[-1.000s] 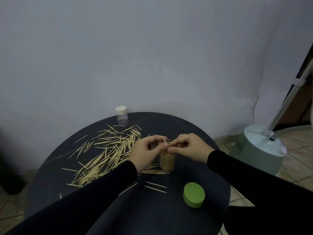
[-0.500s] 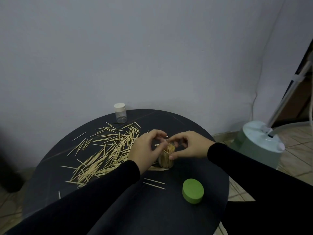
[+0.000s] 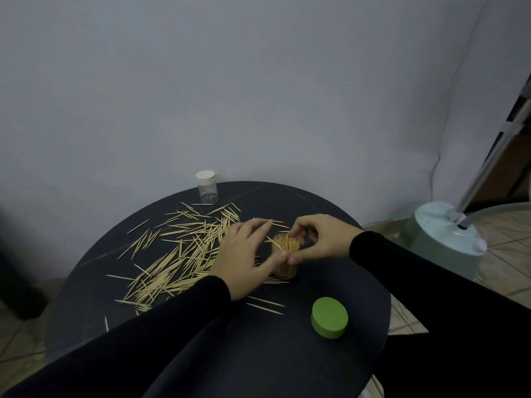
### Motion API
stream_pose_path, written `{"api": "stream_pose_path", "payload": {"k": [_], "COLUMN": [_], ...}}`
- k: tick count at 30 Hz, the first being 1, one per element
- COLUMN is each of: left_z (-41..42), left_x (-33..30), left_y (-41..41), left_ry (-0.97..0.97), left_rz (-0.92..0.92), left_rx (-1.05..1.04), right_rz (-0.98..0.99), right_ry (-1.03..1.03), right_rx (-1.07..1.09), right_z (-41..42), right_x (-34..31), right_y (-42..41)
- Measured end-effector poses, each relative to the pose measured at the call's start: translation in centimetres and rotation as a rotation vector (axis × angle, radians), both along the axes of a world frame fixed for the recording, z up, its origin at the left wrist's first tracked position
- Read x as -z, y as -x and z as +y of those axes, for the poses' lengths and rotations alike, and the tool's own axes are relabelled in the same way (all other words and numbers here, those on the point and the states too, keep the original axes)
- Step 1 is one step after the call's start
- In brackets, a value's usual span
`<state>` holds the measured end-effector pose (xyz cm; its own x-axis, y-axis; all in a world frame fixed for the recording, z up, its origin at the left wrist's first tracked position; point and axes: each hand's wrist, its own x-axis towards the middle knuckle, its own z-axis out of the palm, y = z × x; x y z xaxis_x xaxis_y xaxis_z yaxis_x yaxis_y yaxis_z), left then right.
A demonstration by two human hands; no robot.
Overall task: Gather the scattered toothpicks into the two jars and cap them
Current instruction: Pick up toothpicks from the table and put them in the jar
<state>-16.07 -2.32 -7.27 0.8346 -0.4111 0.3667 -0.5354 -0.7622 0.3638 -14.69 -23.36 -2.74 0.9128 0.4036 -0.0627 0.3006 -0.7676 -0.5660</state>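
An open clear jar packed with upright toothpicks stands mid-table. My right hand curls over its rim from the right, thumb against its side. My left hand is on the jar's left, with the thumb touching the wall and the fingers stretched out above the table. One toothpick leans out over the rim on the left. A big scatter of loose toothpicks lies left of the jar, and two more lie in front. The green lid sits at the front right. A small clear jar with a white cap stands at the back edge.
The round black table stands against a pale wall. A pale green appliance with a pole is on the tiled floor to the right. A dark object stands on the floor at the left.
Both hands came down from pinching toothpicks above the jar. The toothpicks now sit in the jar, my right hand curls over the rim, and my left fingers have spread out.
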Motion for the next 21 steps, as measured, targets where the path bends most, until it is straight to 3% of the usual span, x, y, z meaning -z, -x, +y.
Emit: {"api": "stream_pose_path", "payload": {"k": [9, 14, 17, 21], "left_z": [-1.4, -0.6, -0.1, 0.2], "left_x": [-0.2, -0.7, -0.6, -1.1], "left_y": [0.8, -0.3, -0.5, -0.5], "left_ry": [-0.122, -0.047, -0.145, 0.023], "left_rz": [0.087, -0.083, -0.096, -0.085], "left_rx": [0.080, 0.140, 0.225, 0.146], "right_rz": [-0.044, -0.032, 0.025, 0.102], "right_ry": [0.042, 0.038, 0.082, 0.223], "right_rx": [-0.017, -0.013, -0.012, 0.016], "right_z": [0.1, 0.1, -0.1, -0.3], "right_x": [-0.2, -0.1, -0.2, 0.3], "right_y": [-0.1, -0.1, -0.3, -1.0]}}
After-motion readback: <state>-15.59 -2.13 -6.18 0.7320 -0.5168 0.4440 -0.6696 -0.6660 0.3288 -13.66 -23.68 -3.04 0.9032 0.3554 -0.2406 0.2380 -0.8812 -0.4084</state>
